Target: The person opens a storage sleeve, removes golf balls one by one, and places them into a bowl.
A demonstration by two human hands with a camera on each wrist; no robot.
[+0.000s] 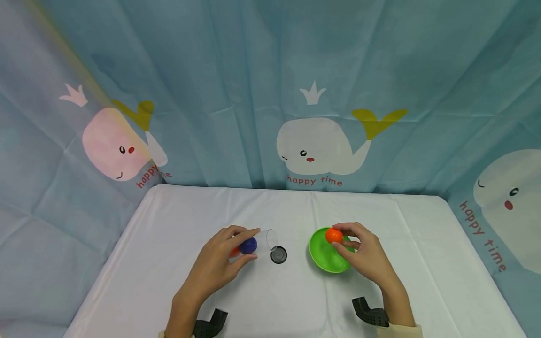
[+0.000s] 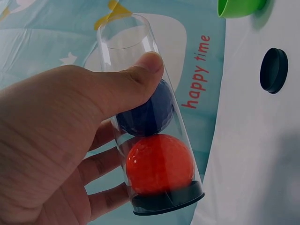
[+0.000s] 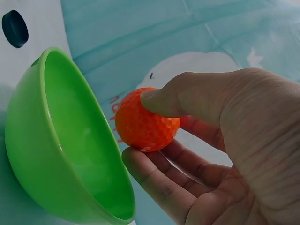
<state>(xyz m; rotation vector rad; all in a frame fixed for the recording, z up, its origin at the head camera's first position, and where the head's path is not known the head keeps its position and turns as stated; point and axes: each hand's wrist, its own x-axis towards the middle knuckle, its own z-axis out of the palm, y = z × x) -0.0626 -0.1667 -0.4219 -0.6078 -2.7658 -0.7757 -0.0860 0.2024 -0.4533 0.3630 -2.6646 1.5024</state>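
My left hand [image 1: 221, 258] grips a clear plastic tube [image 2: 126, 40] between thumb and fingers. Inside it a blue golf ball [image 2: 147, 115] rests on an orange golf ball [image 2: 159, 164], which sits at the black-capped end. The tube's other end is uncapped and, in the head view, points right. Above the green bowl [image 1: 325, 260], my right hand [image 1: 367, 251] pinches another orange golf ball [image 3: 147, 122] between thumb and fingertips. In the right wrist view the bowl's inside shows bare green, with the ball beside its rim.
A loose black cap [image 1: 278, 255] lies on the white tablecloth [image 1: 270, 300] between the tube and the bowl. Behind and beside the table hangs a blue curtain [image 1: 236, 94] printed with whales. Each wrist carries a black camera mount [image 1: 371, 313].
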